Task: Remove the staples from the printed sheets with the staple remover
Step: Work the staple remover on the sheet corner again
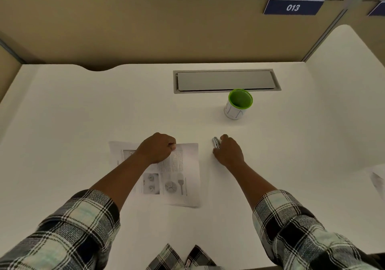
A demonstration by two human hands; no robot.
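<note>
Left grip (159,148): fist curled, pressing printed sheets (183,178) on desk (83,113); right grip (228,152): fingers curled around metal staple remover (215,142), beside sheets

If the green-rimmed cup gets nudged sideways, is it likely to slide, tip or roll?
The cup stands upright on the smooth white desk, so a low nudge would probably slide it. It looks empty and rather tall, so a push near the rim may tip it. Once down, its round wall would likely let it roll.

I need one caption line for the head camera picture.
Left hand rests on the printed sheets; right hand touches the staple remover on the desk.
</note>
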